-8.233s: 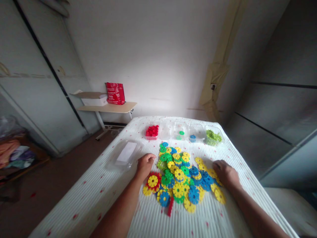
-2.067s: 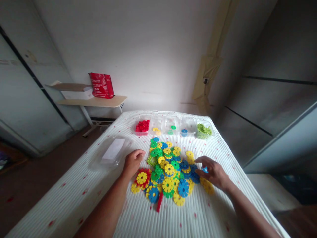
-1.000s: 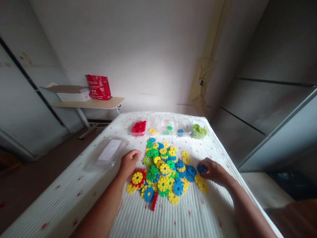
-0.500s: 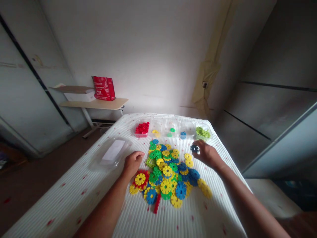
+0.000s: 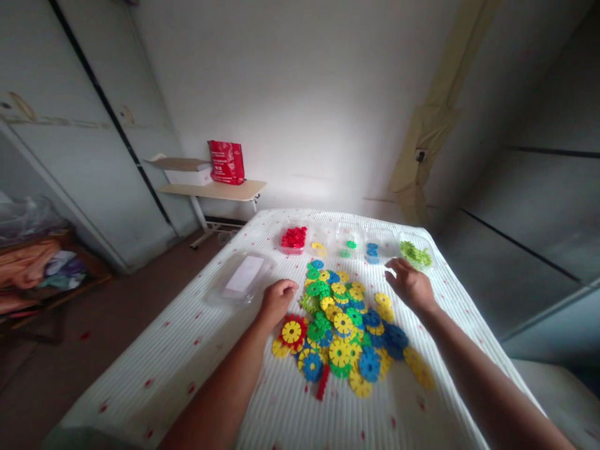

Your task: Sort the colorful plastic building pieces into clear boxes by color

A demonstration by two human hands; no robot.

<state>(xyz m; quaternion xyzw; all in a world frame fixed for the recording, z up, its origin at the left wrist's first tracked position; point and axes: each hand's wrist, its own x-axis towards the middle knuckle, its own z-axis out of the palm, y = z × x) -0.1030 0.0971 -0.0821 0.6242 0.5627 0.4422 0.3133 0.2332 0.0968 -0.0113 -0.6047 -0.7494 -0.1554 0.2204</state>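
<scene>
I can't read the red bag's (image 5: 226, 164) small print; both forearms (image 5: 229, 378) run out of my view; piled discs (image 5: 337, 321) hide lower ones.

Discs (image 5: 344, 330): matt plast.; tubs (image 5: 293, 251): clr glossy plast.; tablecloth (image 5: 281, 409): ribbed fabric.

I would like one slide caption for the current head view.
Left hand beside a multicoloured disc pile, right hand near lime-green pieces.

A white box (image 5: 187, 177) with a brown top stands just left of a red printed bag (image 5: 227, 164). Well right of the bag, beige tape (image 5: 434, 128) surrounds a wall socket (image 5: 420, 155); well left of it, crumpled cloths (image 5: 35, 272) lie lower down.
</scene>
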